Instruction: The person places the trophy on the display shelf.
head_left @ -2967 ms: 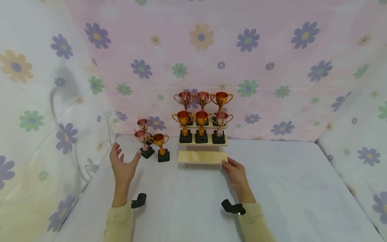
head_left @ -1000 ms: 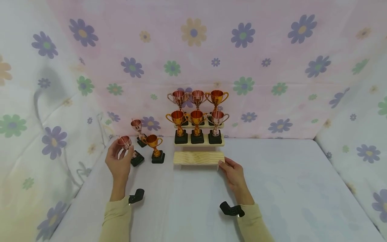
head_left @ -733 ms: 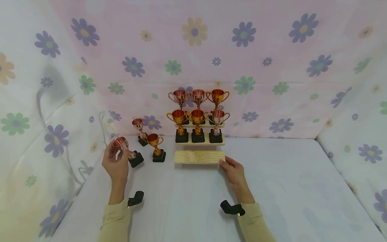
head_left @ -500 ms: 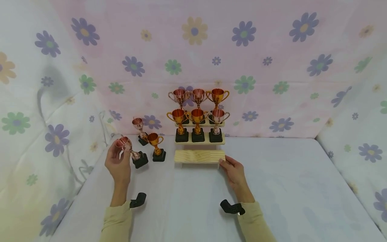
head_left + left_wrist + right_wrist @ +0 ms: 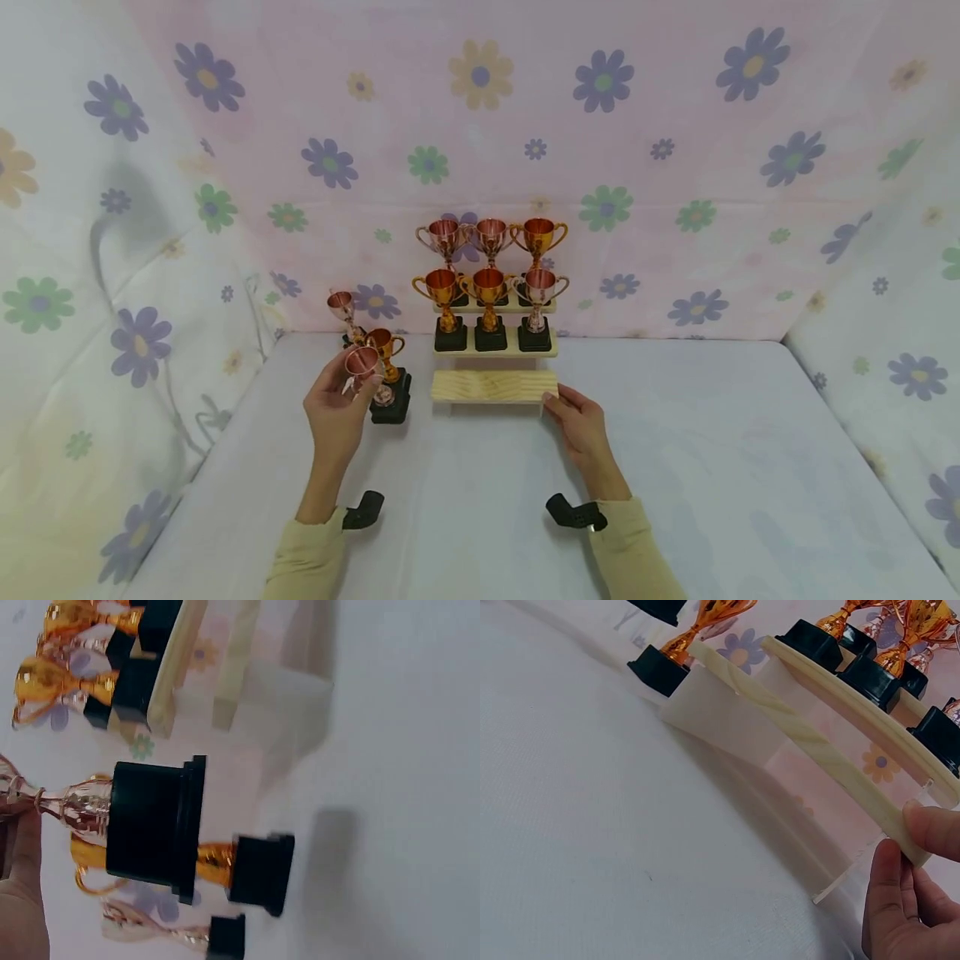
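Observation:
My left hand [image 5: 337, 412] grips a rose-gold trophy cup [image 5: 362, 362] by its bowl, tilted, with its black base [image 5: 154, 825] raised off the table in the left wrist view. In the head view this cup overlaps a gold trophy cup [image 5: 384, 342] standing behind it. A second rose-gold trophy [image 5: 341, 307] stands farther back. My right hand [image 5: 581, 425] pinches the right end of the bottom wooden step [image 5: 495, 387] of a tiered display stand, thumb [image 5: 934, 829] on top and fingers below. Nothing stands on that step.
Two upper steps bear trophies: a front row with two gold cups and a rose-gold one [image 5: 540, 287], and a back row with two rose-gold cups and a gold one [image 5: 540, 237]. White cloth covers the table [image 5: 712, 450]; a flowered curtain [image 5: 675, 100] hangs behind.
My left hand has taken hold of the nearer rose-gold trophy, lifted and tilted it, and carried it right, in front of the gold cup. The right hand keeps its pinch on the step.

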